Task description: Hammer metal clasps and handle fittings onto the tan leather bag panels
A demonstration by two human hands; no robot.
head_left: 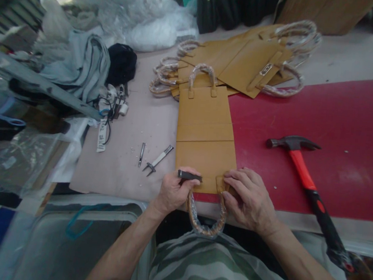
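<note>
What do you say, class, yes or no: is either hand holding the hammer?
No, the hammer lies partly on the red sheet, apart from the left hand, which grips a dark tool, and the right hand.

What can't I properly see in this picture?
All in the head view:
Dark tool: partly hidden by the left hand around it.
Tan panel: its near right corner is covered by the right hand.
White tag: its writing is too small and blurred to read.
Brown box: its top is cut off by the picture's upper edge.
</note>
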